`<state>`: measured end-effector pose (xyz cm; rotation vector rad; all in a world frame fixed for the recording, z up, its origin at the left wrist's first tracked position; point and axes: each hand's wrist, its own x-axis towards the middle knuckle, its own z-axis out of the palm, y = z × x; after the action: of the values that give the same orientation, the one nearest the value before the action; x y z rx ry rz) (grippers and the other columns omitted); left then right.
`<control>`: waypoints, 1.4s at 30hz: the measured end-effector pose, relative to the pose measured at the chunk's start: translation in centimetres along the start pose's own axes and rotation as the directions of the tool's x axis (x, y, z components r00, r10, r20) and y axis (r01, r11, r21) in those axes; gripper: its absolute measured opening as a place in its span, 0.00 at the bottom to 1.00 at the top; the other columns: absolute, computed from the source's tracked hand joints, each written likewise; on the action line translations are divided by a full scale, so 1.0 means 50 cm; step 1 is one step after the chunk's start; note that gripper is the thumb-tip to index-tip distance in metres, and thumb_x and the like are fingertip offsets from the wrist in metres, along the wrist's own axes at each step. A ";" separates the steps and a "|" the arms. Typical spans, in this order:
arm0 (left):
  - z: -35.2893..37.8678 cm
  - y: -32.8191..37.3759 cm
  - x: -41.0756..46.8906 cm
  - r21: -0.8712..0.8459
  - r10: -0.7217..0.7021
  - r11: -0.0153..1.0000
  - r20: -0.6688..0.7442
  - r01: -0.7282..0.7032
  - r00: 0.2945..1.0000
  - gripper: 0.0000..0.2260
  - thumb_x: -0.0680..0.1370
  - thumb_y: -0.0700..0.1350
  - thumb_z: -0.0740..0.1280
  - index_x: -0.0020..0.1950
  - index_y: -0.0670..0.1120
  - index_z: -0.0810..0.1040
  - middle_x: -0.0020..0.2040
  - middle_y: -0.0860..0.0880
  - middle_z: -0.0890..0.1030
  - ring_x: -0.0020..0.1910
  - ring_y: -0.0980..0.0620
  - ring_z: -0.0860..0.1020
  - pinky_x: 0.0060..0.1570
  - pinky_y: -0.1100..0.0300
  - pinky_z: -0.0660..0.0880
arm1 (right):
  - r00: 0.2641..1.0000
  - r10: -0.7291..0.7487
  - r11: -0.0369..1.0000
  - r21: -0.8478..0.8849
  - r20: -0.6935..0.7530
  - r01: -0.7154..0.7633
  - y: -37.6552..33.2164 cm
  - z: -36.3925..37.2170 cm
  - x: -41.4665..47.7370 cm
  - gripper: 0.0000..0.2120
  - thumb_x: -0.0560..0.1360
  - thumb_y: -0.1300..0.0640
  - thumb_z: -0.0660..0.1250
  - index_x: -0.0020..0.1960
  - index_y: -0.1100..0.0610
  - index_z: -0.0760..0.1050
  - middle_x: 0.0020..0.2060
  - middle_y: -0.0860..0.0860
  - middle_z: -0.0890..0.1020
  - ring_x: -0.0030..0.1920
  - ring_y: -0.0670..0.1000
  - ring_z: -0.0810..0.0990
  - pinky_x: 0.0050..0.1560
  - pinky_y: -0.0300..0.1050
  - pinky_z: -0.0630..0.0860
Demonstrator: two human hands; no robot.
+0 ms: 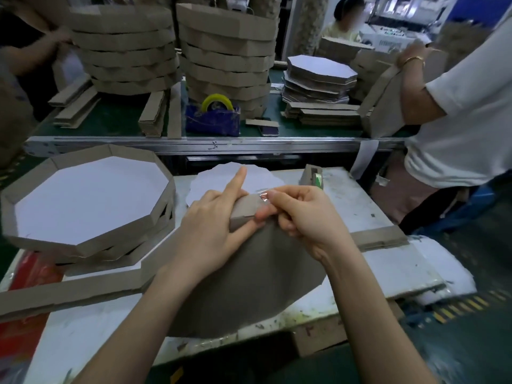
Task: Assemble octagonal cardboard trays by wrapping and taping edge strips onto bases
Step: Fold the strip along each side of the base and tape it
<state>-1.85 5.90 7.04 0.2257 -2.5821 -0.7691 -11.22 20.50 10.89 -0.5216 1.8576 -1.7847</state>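
A grey-brown octagonal base (249, 278) stands tilted on the white table, its underside toward me. My left hand (213, 228) grips its top edge where a brown edge strip (243, 206) folds over, index finger pointing up. My right hand (302, 214) pinches a piece of clear tape (263, 194) at that same edge. The strip's long free end (69, 293) trails off to the left across the table. A finished tray (86, 200) with a white inside sits on a short stack at left.
A white octagonal sheet (221, 178) lies behind my hands. A tape dispenser (314, 176) stands at right, another strip (379, 238) beyond it. Across the conveyor are tall tray stacks (221, 51), a blue dispenser with yellow tape (213, 117), stacked bases (318, 76) and other workers.
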 end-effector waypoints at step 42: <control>-0.001 0.014 -0.014 0.078 0.047 0.996 -0.049 -0.043 0.998 0.23 0.78 0.55 0.65 0.73 0.58 0.68 0.65 0.57 0.77 0.58 0.47 0.73 0.54 0.51 0.68 | 0.960 -0.201 0.979 -0.051 -0.195 0.195 0.006 0.005 -0.099 0.08 0.81 0.60 0.64 0.58 0.58 0.79 0.32 0.54 0.85 0.22 0.44 0.65 0.24 0.33 0.64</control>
<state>-1.24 6.66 7.22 0.2073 -2.5618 -0.6404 -7.11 23.30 11.05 -0.5763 2.0329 -2.0054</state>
